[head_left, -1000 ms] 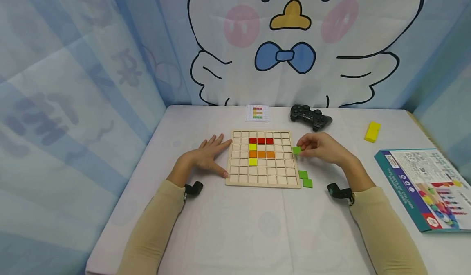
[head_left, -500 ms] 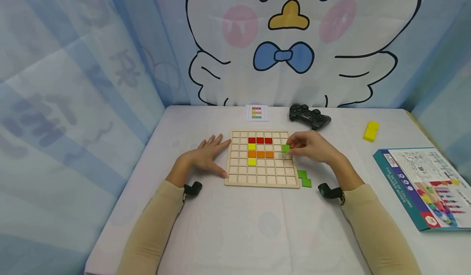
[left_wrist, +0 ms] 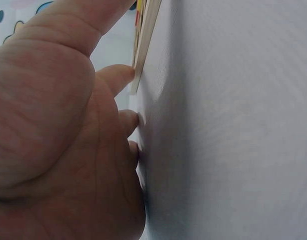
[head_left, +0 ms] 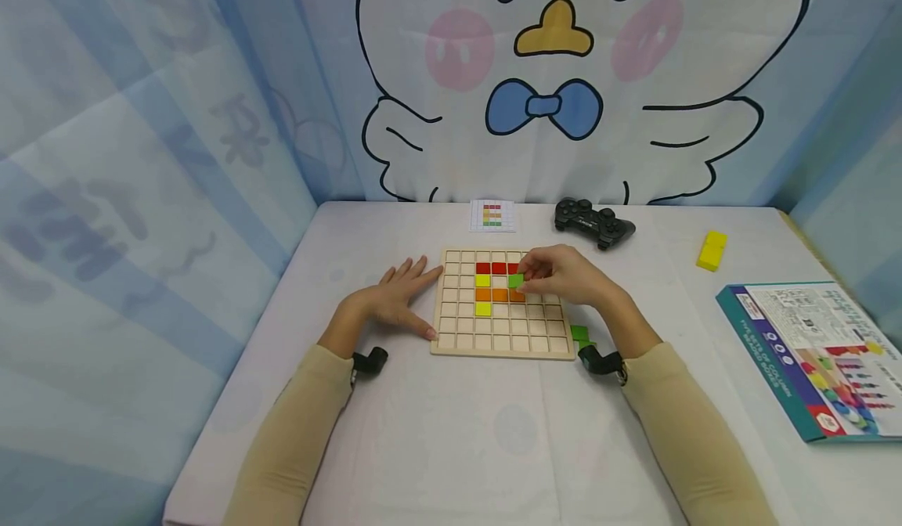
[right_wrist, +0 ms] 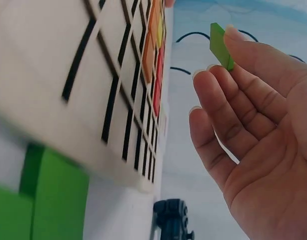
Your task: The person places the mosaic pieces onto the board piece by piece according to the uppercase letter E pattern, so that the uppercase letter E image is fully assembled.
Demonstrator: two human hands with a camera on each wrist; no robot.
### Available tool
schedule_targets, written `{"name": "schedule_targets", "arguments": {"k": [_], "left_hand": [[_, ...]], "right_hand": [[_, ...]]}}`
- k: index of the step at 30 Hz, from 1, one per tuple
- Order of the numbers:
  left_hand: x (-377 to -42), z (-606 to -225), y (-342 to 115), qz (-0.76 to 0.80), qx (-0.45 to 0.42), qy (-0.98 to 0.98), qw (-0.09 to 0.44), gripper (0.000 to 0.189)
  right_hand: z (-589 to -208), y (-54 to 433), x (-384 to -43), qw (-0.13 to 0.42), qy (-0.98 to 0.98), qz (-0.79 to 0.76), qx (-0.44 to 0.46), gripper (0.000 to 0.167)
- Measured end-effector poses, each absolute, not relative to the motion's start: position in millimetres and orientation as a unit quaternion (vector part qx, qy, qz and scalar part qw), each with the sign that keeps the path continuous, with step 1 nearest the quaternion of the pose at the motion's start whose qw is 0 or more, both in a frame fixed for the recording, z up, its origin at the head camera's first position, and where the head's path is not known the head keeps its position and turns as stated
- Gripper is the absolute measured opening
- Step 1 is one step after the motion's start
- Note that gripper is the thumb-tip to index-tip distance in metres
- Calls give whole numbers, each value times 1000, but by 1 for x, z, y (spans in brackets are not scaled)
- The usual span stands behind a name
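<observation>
A wooden grid board (head_left: 465, 342) lies on the table with red tiles (head_left: 499, 268), orange tiles (head_left: 499, 295) and two yellow tiles (head_left: 482, 309) in its cells. My left hand (head_left: 395, 299) rests at the board's left edge with fingers spread, thumb and a fingertip touching the frame. Over the board, my right hand (head_left: 571, 275) pinches a green tile (right_wrist: 221, 46) between thumb and fingers. In the head view that tile appears at the right of the row between red and orange; the right wrist view shows it raised above the grid. Beside the board's right edge lie more green tiles (head_left: 579, 333), partly hidden by the wrist camera.
A pattern card (head_left: 492, 216) lies behind the board. To its right is a black game controller (head_left: 595, 223). Farther right are a yellow block (head_left: 712, 250) and a large flat box (head_left: 817, 362) along the table's right side.
My right hand has carried the green tile leftward, from beside the board's right edge to above the coloured tiles. My left hand has stayed at the left edge.
</observation>
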State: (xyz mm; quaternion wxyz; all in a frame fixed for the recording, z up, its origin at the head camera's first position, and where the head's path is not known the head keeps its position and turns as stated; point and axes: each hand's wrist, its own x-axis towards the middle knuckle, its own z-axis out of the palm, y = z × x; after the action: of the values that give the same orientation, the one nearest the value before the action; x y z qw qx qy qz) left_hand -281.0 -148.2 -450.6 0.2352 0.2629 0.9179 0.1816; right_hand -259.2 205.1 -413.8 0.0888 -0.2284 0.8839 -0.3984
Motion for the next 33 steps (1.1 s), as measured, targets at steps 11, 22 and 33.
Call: {"name": "schedule_targets", "arguments": {"k": [11,22,33], "left_hand": [[-279,-447,-148,180,265,918,236,127],[-280,-447,-148,181,263,917,241,128],[-279,-447,-149,180,266,916,241,128]], "right_hand": [[-417,186,-253,106,873,-411,-239,23],[-420,175,-246,109,860,-415,-275,22],[-423,163,-242,133,857,-411,-283,20]]}}
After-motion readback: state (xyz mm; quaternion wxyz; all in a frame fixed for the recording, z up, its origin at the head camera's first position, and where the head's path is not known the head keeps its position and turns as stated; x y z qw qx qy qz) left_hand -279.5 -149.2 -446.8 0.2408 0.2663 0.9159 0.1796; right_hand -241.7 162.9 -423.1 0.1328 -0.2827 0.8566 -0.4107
